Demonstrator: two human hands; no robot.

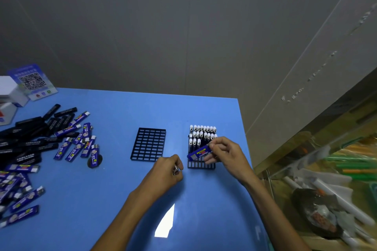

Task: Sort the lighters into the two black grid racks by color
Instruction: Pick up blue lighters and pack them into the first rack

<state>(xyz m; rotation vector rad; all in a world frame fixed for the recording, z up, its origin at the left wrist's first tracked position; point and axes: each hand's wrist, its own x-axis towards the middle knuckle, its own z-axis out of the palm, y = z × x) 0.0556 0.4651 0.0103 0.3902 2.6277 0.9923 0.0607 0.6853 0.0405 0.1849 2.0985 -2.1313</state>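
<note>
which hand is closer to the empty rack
Left. The left hand sits just off the empty rack's near right corner; the right hand is farther right, holding a blue lighter over the part-filled rack.

I see both bare forearms reaching forward, my left hand curled into a loose fist with something small and metallic showing between its fingers, my right hand raised slightly, thumb and fingertips pinched together.
</note>
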